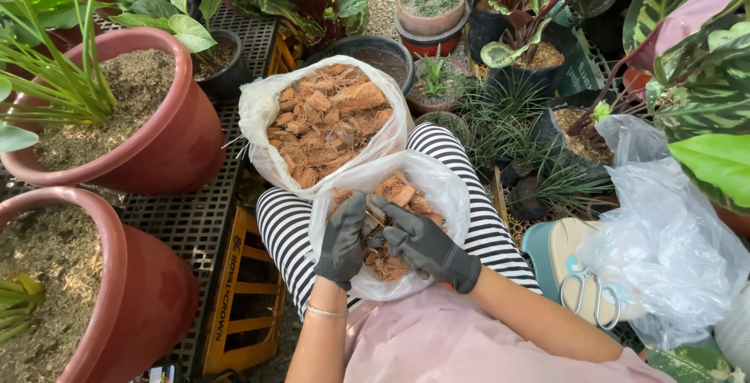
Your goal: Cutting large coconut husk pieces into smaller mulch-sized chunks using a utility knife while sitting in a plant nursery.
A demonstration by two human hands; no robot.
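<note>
Seen from above, sitting down, legs in black and white striped trousers (461, 156). On the lap, a small clear plastic bag (445, 188) full of brown coconut husk chips (394, 195). Both hands in dark grey gloves, pushed into the open top of that bag. Left hand (344, 238) curled around a clump of the chips, fingers bent and closed on it. Right hand (418, 242) just beside, fingers bent over the same clump and touching the left glove. A thin gold bracelet (325, 313) on the left wrist.

Just past the knees, a bigger clear bag (262, 117), open and full of larger husk chunks (328, 117). Touching the small bag at the rim.

To the left, two big reddish-brown pots, one near (133, 305) and one farther away (183, 133), both filled with dry, pale soil and some green leaves. Both standing on a black plastic grid (195, 223). Under the legs, a yellow crate (246, 305).

To the right, a pile of crumpled clear plastic (672, 250). Partly under it, a pair of scissors (582, 293) with pale handles, lying on a teal and cream stool top (547, 254). Farther back, many small pots with grassy plants (508, 129) and plants with striped leaves (695, 94).
</note>
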